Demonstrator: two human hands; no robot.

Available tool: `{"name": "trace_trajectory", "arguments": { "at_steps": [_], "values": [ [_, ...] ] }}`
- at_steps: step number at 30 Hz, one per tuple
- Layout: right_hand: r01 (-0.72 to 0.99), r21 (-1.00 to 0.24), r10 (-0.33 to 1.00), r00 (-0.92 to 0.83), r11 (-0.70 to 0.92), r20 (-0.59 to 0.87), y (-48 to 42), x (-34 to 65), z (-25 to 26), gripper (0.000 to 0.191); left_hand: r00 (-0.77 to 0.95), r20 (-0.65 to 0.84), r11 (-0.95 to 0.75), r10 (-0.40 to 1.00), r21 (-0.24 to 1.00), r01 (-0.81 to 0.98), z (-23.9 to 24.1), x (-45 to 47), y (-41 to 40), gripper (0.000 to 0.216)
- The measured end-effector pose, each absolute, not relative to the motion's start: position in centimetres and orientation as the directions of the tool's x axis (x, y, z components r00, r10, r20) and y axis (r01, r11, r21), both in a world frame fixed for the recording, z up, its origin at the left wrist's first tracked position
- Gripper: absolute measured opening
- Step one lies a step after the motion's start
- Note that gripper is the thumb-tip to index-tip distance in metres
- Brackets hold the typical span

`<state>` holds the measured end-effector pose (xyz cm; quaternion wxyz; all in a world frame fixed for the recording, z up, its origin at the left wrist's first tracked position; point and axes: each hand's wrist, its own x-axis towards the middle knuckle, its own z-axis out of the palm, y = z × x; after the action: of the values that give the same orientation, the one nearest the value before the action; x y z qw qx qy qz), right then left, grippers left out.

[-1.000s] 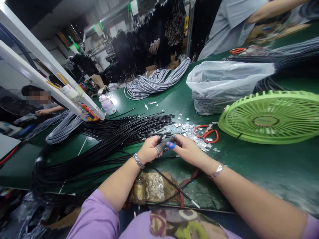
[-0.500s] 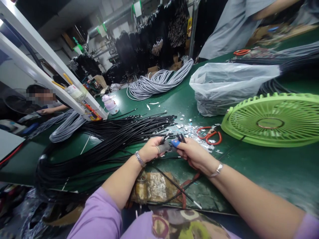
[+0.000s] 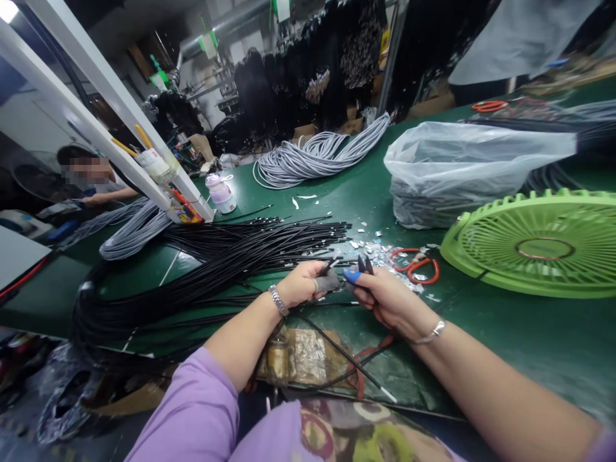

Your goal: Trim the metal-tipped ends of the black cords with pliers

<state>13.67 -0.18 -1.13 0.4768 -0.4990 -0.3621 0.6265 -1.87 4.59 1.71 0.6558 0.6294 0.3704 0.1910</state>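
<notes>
My left hand, its thumb in a grey cover, is closed on a black cable that hangs down towards the table's front edge and ends in a white tip. My right hand has a blue cover on the thumb. It is closed round a small dark tool with two points standing up; its exact kind is unclear. Both hands nearly meet over the table, and fingers hide what lies between them. Behind and left of them spreads a large bundle of black cables with stripped, pale ends.
Foil scraps lie beside red-handled scissors. At right are a green fan and a clear plastic bag. Grey cable coils, a lilac bottle and a white post stand beyond. Two other people are nearby.
The view has shifted slightly, so most things sit farther right. My hands stay close together with the same hold. The person in grey at the back has moved right.
</notes>
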Motion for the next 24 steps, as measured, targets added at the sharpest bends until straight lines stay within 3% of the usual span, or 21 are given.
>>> {"name": "trace_trajectory", "arguments": {
  "at_steps": [7,12,15,19,22,24],
  "values": [
    [-0.362,-0.930,0.989,0.108,-0.058,-0.103,1.0,17.4,-0.5,0.047,0.565,-0.232,0.146,0.792,0.970,0.194,0.9,-2.8,5.4,0.044],
    [-0.534,-0.835,0.990,-0.036,-0.136,-0.138,-0.1,15.4,0.3,0.026,0.618,-0.275,0.159,0.736,0.959,0.237,0.7,-2.9,5.7,0.047],
    [-0.525,-0.834,0.986,-0.098,-0.169,-0.138,-0.7,14.1,0.3,0.023,0.665,-0.303,0.204,0.683,0.953,0.225,0.9,-3.4,6.2,0.052],
    [-0.378,-0.918,0.992,-0.083,-0.118,-0.093,-0.8,14.0,-0.4,0.023,0.659,-0.321,0.222,0.680,0.947,0.233,1.0,-4.3,7.0,0.048],
    [-0.075,-0.997,1.000,-0.025,0.005,0.007,-0.7,14.2,-0.9,0.017,0.638,-0.289,0.110,0.714,0.946,0.306,0.9,-4.9,7.4,0.038],
    [0.140,-0.981,0.991,-0.045,0.134,0.129,-0.6,14.2,-1.2,0.013,0.621,-0.245,-0.028,0.744,0.918,0.396,0.9,-5.3,7.6,0.033]
  ]
}}
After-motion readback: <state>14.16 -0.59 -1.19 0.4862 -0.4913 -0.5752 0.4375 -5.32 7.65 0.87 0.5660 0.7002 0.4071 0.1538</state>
